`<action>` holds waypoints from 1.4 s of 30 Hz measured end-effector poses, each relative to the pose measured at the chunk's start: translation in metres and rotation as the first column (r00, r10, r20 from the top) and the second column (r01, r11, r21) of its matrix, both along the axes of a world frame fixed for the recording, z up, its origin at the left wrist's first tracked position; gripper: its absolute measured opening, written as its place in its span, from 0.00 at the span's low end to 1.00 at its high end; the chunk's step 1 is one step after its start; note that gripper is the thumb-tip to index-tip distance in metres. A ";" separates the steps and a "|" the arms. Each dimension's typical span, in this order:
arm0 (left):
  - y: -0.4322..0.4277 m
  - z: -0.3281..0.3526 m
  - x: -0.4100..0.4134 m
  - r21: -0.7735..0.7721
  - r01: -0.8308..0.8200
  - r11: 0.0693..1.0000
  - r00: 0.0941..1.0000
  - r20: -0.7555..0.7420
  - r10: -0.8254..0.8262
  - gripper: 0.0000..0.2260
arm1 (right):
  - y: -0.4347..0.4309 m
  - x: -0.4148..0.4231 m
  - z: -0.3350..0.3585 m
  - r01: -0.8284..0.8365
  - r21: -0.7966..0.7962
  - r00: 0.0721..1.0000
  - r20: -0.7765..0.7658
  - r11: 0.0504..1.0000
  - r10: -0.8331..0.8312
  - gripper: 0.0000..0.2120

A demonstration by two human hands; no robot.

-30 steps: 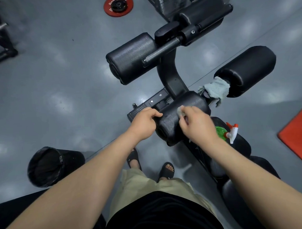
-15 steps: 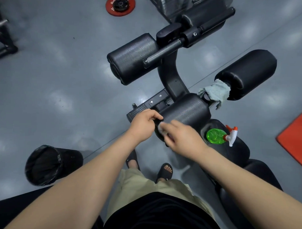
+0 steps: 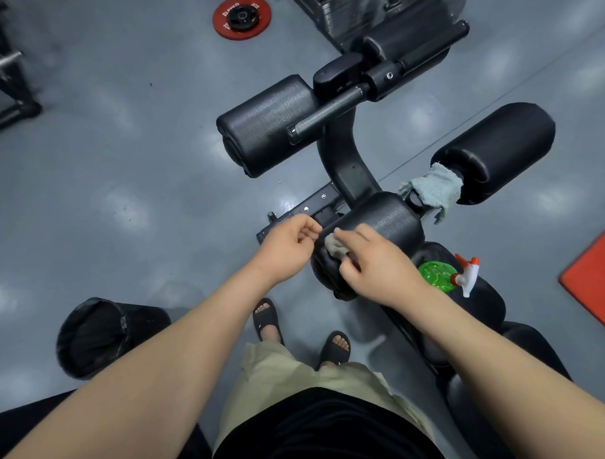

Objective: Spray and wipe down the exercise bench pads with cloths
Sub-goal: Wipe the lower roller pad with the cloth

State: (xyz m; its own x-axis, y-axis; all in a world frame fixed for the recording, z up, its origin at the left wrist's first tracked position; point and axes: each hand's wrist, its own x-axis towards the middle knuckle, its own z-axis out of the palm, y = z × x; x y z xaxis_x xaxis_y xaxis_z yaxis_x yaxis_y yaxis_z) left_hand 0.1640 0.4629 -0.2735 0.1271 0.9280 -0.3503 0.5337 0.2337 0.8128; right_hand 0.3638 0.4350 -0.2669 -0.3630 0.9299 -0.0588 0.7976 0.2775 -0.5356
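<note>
Fingers (image 3: 361,231) of the right hand (image 3: 378,266) curl over a small grey cloth (image 3: 335,246), pinching it against the near end of the black roller pad (image 3: 379,223) that runs away beyond the fingertips. Just left of those fingertips, the left hand (image 3: 286,248) has its fingers bent inward toward the thumb; whether they grip the cloth's edge or anything else cannot be told. Beyond the right fingers and to their right, a second cloth (image 3: 433,188) hangs at the far end of the roller pad. Behind the right wrist, a green spray bottle (image 3: 443,276) stands on the seat pad (image 3: 485,302).
</note>
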 end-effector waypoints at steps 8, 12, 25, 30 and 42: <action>0.004 -0.008 0.016 0.292 0.388 0.875 0.920 -0.176 -0.349 0.20 | 0.008 0.012 -0.009 0.088 0.015 0.982 -0.169 0.996 -0.084 0.06; 0.004 -0.001 0.027 0.320 0.403 0.858 0.914 -0.194 -0.357 0.10 | -0.003 0.024 -0.006 0.115 -0.055 0.968 -0.219 0.992 -0.124 0.15; 0.000 0.010 0.050 0.247 0.583 0.774 0.799 -0.346 -0.492 0.11 | -0.027 0.054 -0.017 0.025 -0.069 0.976 -0.215 0.997 -0.040 0.14; 0.014 0.008 0.027 0.189 0.526 0.829 0.803 -0.431 -0.412 0.10 | 0.001 0.079 -0.007 0.494 -0.025 0.839 -0.249 0.869 -0.484 0.09; 0.019 -0.001 0.022 0.091 0.380 0.921 0.887 -0.317 -0.335 0.11 | -0.042 0.015 -0.030 -0.058 0.097 0.984 -0.161 0.994 0.073 0.09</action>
